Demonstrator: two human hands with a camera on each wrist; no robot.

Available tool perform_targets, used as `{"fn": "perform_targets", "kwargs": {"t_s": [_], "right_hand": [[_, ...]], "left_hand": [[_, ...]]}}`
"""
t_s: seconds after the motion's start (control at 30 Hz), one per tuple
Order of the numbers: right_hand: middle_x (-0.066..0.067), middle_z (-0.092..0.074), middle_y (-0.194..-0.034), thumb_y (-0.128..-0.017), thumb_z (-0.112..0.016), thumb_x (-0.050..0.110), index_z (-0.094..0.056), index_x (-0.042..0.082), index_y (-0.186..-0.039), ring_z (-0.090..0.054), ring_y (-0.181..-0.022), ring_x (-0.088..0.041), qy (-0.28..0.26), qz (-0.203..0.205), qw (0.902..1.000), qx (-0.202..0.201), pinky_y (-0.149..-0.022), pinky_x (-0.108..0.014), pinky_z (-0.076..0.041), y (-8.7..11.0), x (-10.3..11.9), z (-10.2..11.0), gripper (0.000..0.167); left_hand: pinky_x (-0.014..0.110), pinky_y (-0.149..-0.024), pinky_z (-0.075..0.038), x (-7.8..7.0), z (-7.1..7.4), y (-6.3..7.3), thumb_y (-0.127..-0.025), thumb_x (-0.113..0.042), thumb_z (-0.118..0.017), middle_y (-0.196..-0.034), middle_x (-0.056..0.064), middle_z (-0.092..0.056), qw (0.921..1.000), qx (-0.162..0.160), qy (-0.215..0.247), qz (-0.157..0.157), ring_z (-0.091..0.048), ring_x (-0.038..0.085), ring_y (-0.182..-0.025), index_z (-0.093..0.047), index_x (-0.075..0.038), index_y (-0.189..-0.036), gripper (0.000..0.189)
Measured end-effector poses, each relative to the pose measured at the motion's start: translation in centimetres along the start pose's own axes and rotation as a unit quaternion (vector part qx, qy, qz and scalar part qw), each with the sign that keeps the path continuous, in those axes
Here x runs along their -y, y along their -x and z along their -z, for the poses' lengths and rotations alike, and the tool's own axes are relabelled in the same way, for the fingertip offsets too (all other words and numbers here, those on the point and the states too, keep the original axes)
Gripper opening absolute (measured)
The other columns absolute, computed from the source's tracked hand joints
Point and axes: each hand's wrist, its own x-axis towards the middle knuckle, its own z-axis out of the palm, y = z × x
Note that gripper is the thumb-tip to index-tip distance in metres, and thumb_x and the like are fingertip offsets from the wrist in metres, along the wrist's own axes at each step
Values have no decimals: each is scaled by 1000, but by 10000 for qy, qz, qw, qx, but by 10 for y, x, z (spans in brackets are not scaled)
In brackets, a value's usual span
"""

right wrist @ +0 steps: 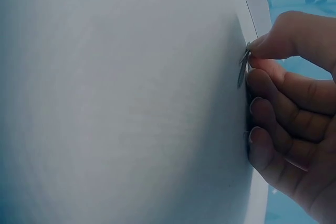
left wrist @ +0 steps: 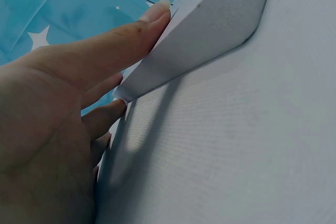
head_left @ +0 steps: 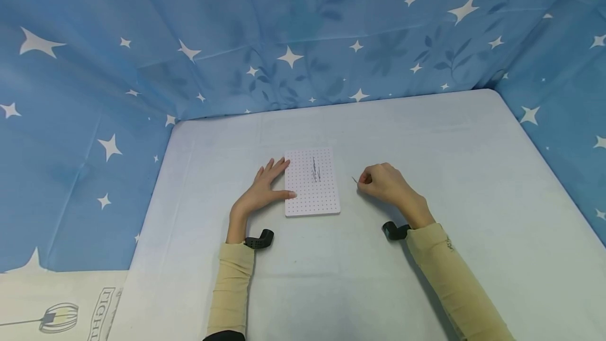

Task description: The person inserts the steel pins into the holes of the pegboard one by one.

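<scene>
A white board (head_left: pixel 310 201) with a grid of small holes lies on the table. Several thin dark metal pins (head_left: pixel 314 164) stand in its upper right half; in the left wrist view they rise above the board's face. My left hand (head_left: pixel 259 192) is at the board's left side, fingers spread. Its thumb (left wrist: pixel 152 19) rests on the top near the edge, while other fingertips touch the far left corner area. To the right of the board, my right hand (head_left: pixel 385 186) pinches a thin metal pin (right wrist: pixel 242 72) between thumb and forefinger, its other fingers loosely curled.
A white cloth covers the table (head_left: pixel 331 288). Blue curtains (head_left: pixel 227 36) with white stars hang along the back and sides. Black wrist cameras (head_left: pixel 259 239) sit on both wrists. A cream printed cloth (head_left: pixel 28 299) shows at the lower left.
</scene>
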Motion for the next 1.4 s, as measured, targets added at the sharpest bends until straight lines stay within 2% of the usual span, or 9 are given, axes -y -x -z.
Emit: {"fn": "perform_targets", "kwargs": {"t_s": [0.43, 0.8, 1.23, 1.4], "right_hand": [[-7, -74, -79, -87, -70, 11, -76, 3, -85, -64, -67, -17, -128, 43, 9999, -51, -66, -36, -55, 0, -3, 0, 10], [-5, -69, -78, -89, -69, 13, -74, 2, -91, -56, -67, -16, -693, -90, 9976, -2, -60, -27, -46, 1, -5, 1, 12], [-5, -66, -77, -91, -67, 13, -72, 4, -90, -55, -69, -17, -1051, 50, 9944, -125, -59, -27, -46, -4, -2, 3, 10], [-5, -66, -80, -91, -66, 13, -71, 7, -92, -56, -73, -19, -1202, 98, 9924, -224, -63, -29, -48, -4, -1, 2, 8]], "left_hand": [[45, -130, 11, -1, 0, 0, -90, -35, -80, -174, -1, -13, 10000, 24, -34, 21, 7, 21, -161, -22, -23, -166, 96], [44, -130, 11, -2, 0, 1, -90, -35, -80, -174, -1, -13, 10000, 47, 8, 72, 7, 20, -161, -22, -23, -166, 97], [47, -130, 11, -1, 0, 0, -90, -35, -80, -174, 0, -13, 10000, 22, 18, -6, 7, 22, -161, -23, -23, -166, 96], [45, -130, 11, -1, 0, 0, -90, -36, -80, -174, -1, -13, 10000, 20, 7, 27, 7, 20, -161, -23, -24, -166, 96]]}}
